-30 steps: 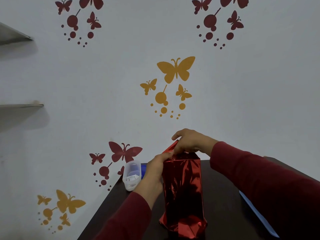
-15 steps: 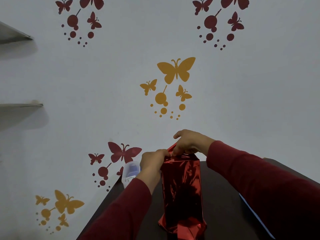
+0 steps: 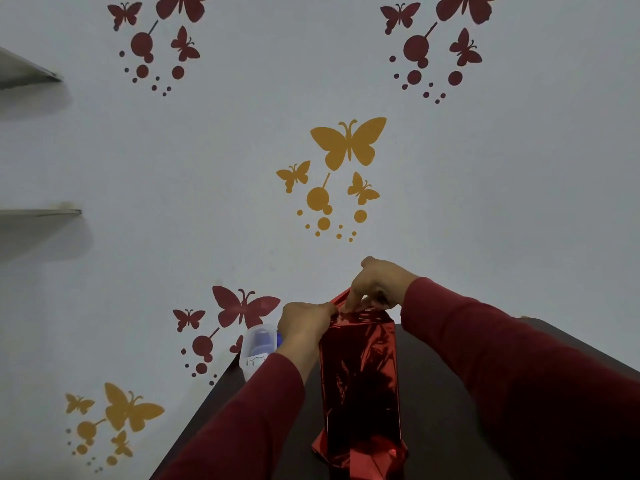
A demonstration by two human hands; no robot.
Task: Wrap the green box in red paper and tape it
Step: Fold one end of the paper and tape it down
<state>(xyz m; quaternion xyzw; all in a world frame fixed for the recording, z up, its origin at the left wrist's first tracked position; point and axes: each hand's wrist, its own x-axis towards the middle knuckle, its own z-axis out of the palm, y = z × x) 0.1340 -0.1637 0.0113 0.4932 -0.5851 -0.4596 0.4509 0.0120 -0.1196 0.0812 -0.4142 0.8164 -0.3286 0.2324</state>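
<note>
Because the wrapped box (image 3: 360,386) lay lengthwise on the dark table (image 3: 450,393), its long axis ran straight away from the person, and both hands met at its far end — the near end, already folded shut, sat close under the camera. No green showed anywhere; the red paper (image 3: 363,427) covered every visible face. The left hand (image 3: 304,322) was curled against the far left corner of the parcel, its fingers closed on the paper there. The right hand (image 3: 375,287) came over from the far side and pinched a loose red flap (image 3: 341,297) that stood up above the end face, fingertips pointing down and back toward the left hand. The two hands were nearly touching, the right slightly farther out and higher. In my judgement the next move turned on that flap: it needed to be folded down, toward the person, over the end face. A clear plastic container (image 3: 258,348) stood just left of the left wrist — whether it held tape, I could not tell.
</note>
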